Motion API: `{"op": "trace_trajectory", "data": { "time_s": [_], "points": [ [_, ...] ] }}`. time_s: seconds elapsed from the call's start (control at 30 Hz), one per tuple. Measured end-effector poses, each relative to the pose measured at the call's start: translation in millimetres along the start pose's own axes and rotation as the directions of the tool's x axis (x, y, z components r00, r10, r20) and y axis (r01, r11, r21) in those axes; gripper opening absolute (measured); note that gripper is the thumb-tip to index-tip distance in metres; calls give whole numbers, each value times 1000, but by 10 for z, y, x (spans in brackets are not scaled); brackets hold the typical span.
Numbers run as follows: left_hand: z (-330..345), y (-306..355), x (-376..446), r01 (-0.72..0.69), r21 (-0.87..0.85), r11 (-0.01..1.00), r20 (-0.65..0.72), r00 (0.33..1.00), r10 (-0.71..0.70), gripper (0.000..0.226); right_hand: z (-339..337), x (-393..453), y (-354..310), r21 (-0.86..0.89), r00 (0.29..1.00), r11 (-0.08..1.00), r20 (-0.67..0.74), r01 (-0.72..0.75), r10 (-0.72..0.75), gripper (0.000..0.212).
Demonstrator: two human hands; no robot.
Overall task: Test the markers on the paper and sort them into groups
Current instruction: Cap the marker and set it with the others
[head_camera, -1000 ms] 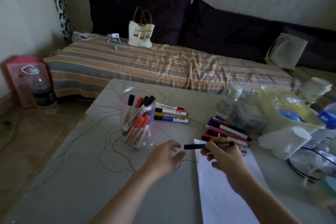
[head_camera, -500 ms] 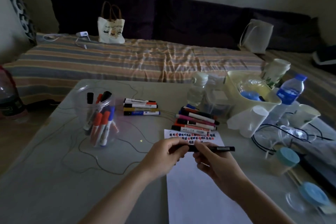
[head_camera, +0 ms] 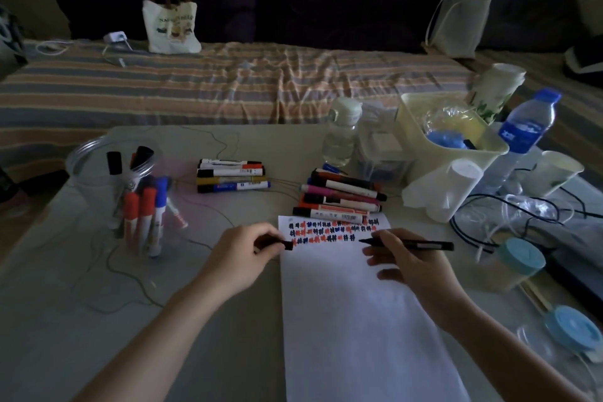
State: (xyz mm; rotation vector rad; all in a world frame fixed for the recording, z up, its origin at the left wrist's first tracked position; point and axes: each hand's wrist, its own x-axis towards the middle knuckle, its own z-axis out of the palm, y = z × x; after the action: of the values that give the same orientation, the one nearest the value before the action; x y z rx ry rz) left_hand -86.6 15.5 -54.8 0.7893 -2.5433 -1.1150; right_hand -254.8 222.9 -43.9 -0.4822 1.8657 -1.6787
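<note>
Markers untested, by the look of it: a clear cup [head_camera: 111, 173] at the left of the table [head_camera: 65, 320], holding black, red and blue ones upright or leaning. Just to its right, four sorted ones [head_camera: 232, 175] lying side by side in a neat row, caps to the right. Further right, a second, bigger group [head_camera: 341, 197] stacked at a slant, touching the top edge of the paper [head_camera: 352, 320].

Left hand [head_camera: 241, 258] resting on the table at the paper's left edge, fingers pinching a black cap [head_camera: 275, 242]. Right hand [head_camera: 411, 259] over the paper, fingers curled round an uncapped black marker [head_camera: 411, 243], tip pointing left and sitting just after the last scribble of the third row. Three rows of scribbles [head_camera: 332, 232] in black, red and blue across the top of the paper; most of the paper below blank.

Probably somewhere past the middle: roughly a dozen tested and laid in two groups, judging from the piles and the marks. Left to do: test this black one, cap it, place it in a group, then work through the cup.

At the far right, a cream bin [head_camera: 453, 140], a water bottle [head_camera: 522, 137], paper cups and tangled cables.
</note>
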Motion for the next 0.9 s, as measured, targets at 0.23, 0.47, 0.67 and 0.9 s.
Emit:
{"op": "trace_trajectory", "data": {
  "time_s": [0.23, 0.47, 0.67, 0.9],
  "points": [
    [265, -168, 142, -73, 84, 994, 48, 997, 69, 21, -26, 414, 50, -330, 983, 942, -144, 64, -117, 5],
    [281, -263, 181, -75, 69, 995, 109, 992, 68, 35, 29, 609, 318, -449, 970, 891, -176, 70, -165, 18],
    [251, -224, 217, -22, 49, 999, 136, 991, 15, 36, -23, 629, 382, -497, 959, 864, -204, 74, -200, 21],
    [237, -187, 217, -15, 36, 999, 143, 990, 9, 36, -7, 609, 390, -535, 959, 840, -185, 87, -217, 30]
  ]
}}
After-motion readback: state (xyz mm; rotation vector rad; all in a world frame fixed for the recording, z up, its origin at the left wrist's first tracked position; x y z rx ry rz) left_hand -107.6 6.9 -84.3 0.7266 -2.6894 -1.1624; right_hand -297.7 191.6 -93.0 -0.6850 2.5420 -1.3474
